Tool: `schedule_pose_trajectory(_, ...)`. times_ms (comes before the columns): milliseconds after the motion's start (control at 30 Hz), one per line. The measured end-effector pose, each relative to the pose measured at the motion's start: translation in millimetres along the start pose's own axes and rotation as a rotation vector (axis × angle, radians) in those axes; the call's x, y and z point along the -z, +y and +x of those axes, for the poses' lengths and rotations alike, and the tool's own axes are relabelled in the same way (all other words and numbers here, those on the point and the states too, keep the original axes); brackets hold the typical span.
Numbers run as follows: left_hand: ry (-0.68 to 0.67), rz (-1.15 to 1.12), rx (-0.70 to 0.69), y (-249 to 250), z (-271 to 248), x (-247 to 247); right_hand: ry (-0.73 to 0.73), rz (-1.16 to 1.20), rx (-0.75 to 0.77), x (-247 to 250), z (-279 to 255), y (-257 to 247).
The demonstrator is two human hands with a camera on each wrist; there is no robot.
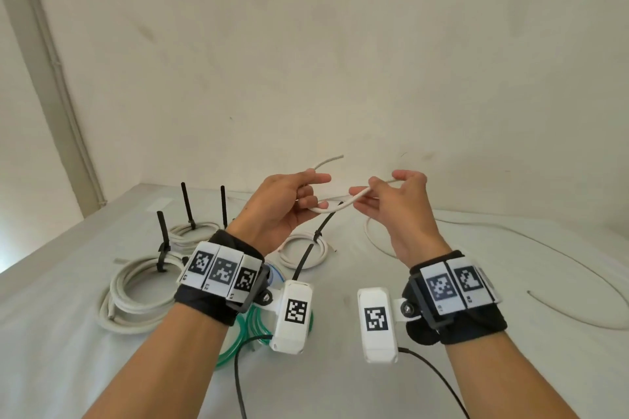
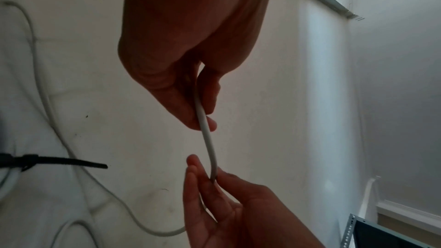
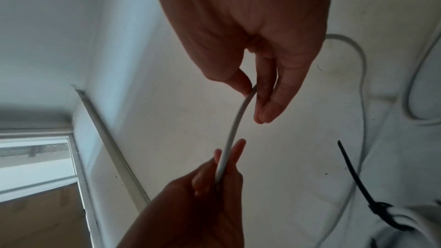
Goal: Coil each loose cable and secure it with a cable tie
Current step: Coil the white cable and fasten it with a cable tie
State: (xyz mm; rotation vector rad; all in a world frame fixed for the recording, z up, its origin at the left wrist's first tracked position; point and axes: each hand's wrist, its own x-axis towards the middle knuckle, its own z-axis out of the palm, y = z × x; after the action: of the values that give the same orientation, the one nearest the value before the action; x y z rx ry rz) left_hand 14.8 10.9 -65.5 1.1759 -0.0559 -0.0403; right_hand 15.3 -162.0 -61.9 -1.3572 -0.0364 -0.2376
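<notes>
Two hands are raised above the bench in the head view: my left hand pinches a thin white cable near its free end, which pokes up past the fingers, and my right hand pinches the same cable just beside it, a short span sagging between them. From the right hand the cable drops to the bench and trails in a wide loose arc toward the right edge, not yet coiled. Toward the left edge lie several white coils already cinched with black cable ties, their tails sticking up; a smaller tied coil sits mid-bench below my hands, and a green coil shows under my left wrist, its tie hidden if it has one. In the left wrist view, thumb and fingers close on the cable, which curves down into the other hand's fingertips; a tied coil's black tail shows at the left. In the right wrist view, the thumb and fingers grip the cable likewise, loose loops lying on the bench behind. I judge most cables finished; this one is only starting its first loop, tie to follow.
</notes>
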Motion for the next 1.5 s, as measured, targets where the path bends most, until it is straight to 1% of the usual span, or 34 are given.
schedule_pose_trajectory(100, -0.018, 0.127, -0.002, 0.8, -2.4, -1.7, -0.035, 0.065, 0.011, -3.1, -3.1, 0.0)
schedule_pose_trajectory(167, -0.016, 0.214, -0.001, 0.4, -3.1, -1.5, -0.051, 0.109, -0.017, -2.5, -1.8, -0.2)
schedule_pose_trajectory(300, -0.04, 0.261, 0.02, 1.5, -3.6, 1.6, -0.099, 0.126, -0.062, 7.8, 5.7, -8.6)
schedule_pose_trajectory(400, -0.087, 0.289, 0.016, 1.7, -5.1, -2.8, -0.133, 0.022, -0.077, 12.0, 4.8, -10.0)
schedule_pose_trajectory(500, -0.094, 0.356, -0.004, 1.1, -7.0, -8.3, -0.144, -0.059, -0.087, 14.0, 2.5, -11.0)
schedule_pose_trajectory(600, -0.116, 0.422, -0.006, 2.4, -9.7, -10.0, -0.199, -0.112, -0.094, 14.1, -1.0, -14.4)
schedule_pose_trajectory(800, -0.148, 0.57, -0.035, 6.9, -14.4, -10.2, -0.318, -0.421, 0.01, 7.9, -9.0, -16.8)
schedule_pose_trajectory(967, -0.199, 0.611, -0.057, 10.9, -14.4, -5.3, -0.379, -0.494, 0.029, 12.7, -8.9, -20.9)
schedule_pose_trajectory(1067, -0.208, 0.616, -0.139, 7.4, -11.6, -3.2, -0.39, -0.526, 0.057, 15.5, -8.8, -21.9)
schedule_pose_trajectory(1133, -0.2, 0.626, -0.202, 3.8, -9.4, -3.0, -0.39, -0.508, 0.047, 18.3, -9.1, -23.5)
schedule_pose_trajectory(1267, -0.114, 0.599, -0.271, -1.8, -4.9, -4.3, -0.392, -0.489, 0.049, 20.9, -9.5, -28.6)
schedule_pose_trajectory(1333, -0.097, 0.62, -0.4, -1.1, -5.8, -5.9, -0.393, -0.478, 0.044, 22.0, -10.0, -31.9)
schedule_pose_trajectory(1400, -0.13, 0.705, -0.55, 2.5, -10.1, -8.4, -0.409, -0.473, 0.048, 24.8, -10.5, -35.8)
schedule_pose_trajectory(1433, -0.147, 0.747, -0.599, 4.1, -11.0, -8.4, -0.418, -0.476, 0.062, 26.8, -10.9, -37.9)
schedule_pose_trajectory(1500, -0.148, 0.809, -0.648, 3.9, -8.9, -7.9, -0.427, -0.493, 0.118, 30.1, -11.8, -41.5)
